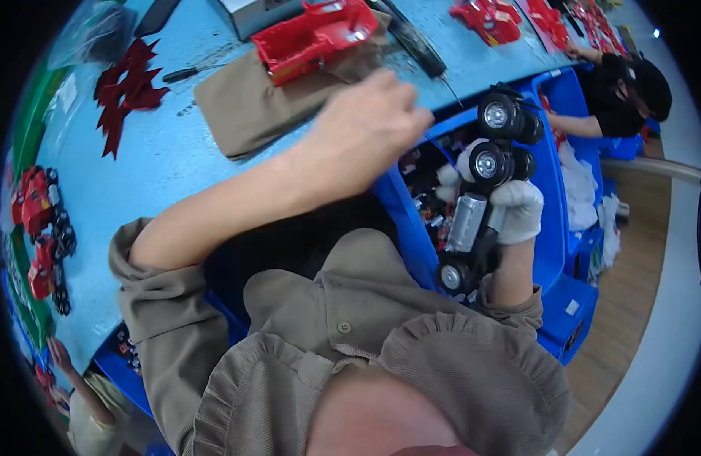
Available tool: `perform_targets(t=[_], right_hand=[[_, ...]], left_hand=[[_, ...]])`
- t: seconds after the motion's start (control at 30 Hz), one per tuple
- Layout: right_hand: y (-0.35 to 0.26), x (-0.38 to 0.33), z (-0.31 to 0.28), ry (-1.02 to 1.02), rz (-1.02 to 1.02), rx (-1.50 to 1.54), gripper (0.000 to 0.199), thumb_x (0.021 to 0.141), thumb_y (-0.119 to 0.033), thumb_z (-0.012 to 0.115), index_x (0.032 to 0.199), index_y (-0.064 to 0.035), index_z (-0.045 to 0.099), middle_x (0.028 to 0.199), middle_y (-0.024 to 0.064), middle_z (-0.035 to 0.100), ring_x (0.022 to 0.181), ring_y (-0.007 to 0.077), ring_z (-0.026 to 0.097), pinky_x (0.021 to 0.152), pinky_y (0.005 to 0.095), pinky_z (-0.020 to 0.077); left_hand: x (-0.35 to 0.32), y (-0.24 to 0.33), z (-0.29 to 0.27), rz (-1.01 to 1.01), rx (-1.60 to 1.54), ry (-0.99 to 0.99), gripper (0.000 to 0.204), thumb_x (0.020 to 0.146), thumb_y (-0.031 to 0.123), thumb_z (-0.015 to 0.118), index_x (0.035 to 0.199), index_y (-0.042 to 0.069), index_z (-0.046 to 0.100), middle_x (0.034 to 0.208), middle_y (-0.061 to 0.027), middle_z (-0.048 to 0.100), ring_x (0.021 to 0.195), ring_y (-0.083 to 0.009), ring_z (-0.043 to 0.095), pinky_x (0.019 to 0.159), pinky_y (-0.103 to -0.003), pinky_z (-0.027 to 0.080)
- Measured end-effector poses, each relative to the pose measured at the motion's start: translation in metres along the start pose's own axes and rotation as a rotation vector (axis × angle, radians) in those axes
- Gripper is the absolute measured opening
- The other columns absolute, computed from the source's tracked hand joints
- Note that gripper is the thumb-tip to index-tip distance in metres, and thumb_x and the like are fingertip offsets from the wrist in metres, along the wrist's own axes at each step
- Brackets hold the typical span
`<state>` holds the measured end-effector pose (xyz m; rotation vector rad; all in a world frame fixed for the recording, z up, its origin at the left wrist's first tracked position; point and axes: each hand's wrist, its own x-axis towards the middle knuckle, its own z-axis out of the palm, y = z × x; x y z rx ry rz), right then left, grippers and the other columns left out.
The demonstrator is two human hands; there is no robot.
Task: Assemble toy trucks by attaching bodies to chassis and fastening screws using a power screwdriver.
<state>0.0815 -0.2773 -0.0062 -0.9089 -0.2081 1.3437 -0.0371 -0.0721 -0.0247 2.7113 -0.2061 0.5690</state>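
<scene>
My right hand (516,207), in a white glove, is wrapped round a black toy truck chassis (466,222) with chrome-hubbed wheels and a silver tank. The chassis is held upright over a blue bin of small parts (426,247). My bare left hand (373,125) is raised by the table's front edge with its fingers curled in; whatever lies inside them is hidden. Just beyond it, a red plastic truck body (312,39) rests on a folded brown cloth (240,110). A dark powered screwdriver (417,49) lies to the right of the cloth.
Dark red jagged pieces (128,91) and a black-handled screwdriver (182,74) lie on the blue table (157,178). Red toy trucks (42,228) stand at its left edge. Another red part (487,20) is at the back. Co-workers sit right (632,91) and lower left (99,414).
</scene>
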Motion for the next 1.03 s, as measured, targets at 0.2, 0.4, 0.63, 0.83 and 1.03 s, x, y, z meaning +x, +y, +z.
perform_targets(t=[0.2, 0.4, 0.63, 0.83, 1.03], right_hand=[[0.043, 0.073, -0.005, -0.05, -0.24, 0.156, 0.061, 0.062, -0.015, 0.072, 0.118, -0.0034, 0.05, 0.116, 0.0169, 0.052, 0.114, 0.0335, 0.048, 0.101, 0.0475, 0.0344], [0.073, 0.104, -0.049, 0.181, -0.2, 0.069, 0.06, 0.068, -0.005, 0.068, 0.123, -0.0027, 0.046, 0.122, 0.016, 0.049, 0.114, 0.0283, 0.049, 0.099, 0.0434, 0.0358], [0.002, 0.127, -0.053, 0.577, -0.861, -1.099, 0.052, 0.072, 0.0, 0.061, 0.122, -0.0005, 0.047, 0.117, 0.0133, 0.053, 0.108, 0.0235, 0.051, 0.092, 0.0338, 0.0412], [-0.057, 0.232, -0.055, 0.453, -0.498, -1.794, 0.051, 0.069, -0.017, 0.068, 0.114, 0.0012, 0.052, 0.101, 0.0134, 0.059, 0.092, 0.0193, 0.058, 0.081, 0.0292, 0.0457], [-0.085, 0.26, -0.064, 0.271, -0.284, -1.657, 0.047, 0.066, -0.017, 0.069, 0.108, -0.002, 0.054, 0.076, 0.0102, 0.063, 0.067, 0.019, 0.06, 0.072, 0.0261, 0.0469]], left_hand=[[-0.03, -0.051, -0.074, -0.154, 0.658, 0.141, 0.017, 0.07, 0.005, 0.064, 0.086, 0.0, 0.06, 0.082, -0.0116, 0.055, 0.082, -0.0261, 0.055, 0.066, -0.033, 0.048], [-0.069, -0.096, -0.079, -0.343, 0.689, -0.013, 0.071, 0.073, 0.022, 0.068, 0.131, 0.003, 0.033, 0.11, -0.0205, 0.05, 0.108, -0.0294, 0.049, 0.088, -0.038, 0.042], [-0.046, -0.096, -0.077, -0.383, 0.085, 0.199, 0.013, 0.071, 0.004, 0.065, 0.083, -0.002, 0.063, 0.079, -0.0121, 0.058, 0.073, -0.0247, 0.06, 0.061, -0.031, 0.049], [-0.015, -0.098, -0.057, -0.332, -0.079, 0.152, 0.009, 0.067, 0.005, 0.067, 0.069, -0.002, 0.063, 0.077, -0.0159, 0.061, 0.072, -0.0294, 0.062, 0.065, -0.035, 0.051], [-0.018, -0.118, -0.052, -0.256, 0.144, 0.26, 0.012, 0.067, 0.007, 0.066, 0.074, -0.002, 0.064, 0.075, -0.0172, 0.062, 0.077, -0.032, 0.063, 0.066, -0.037, 0.052]])
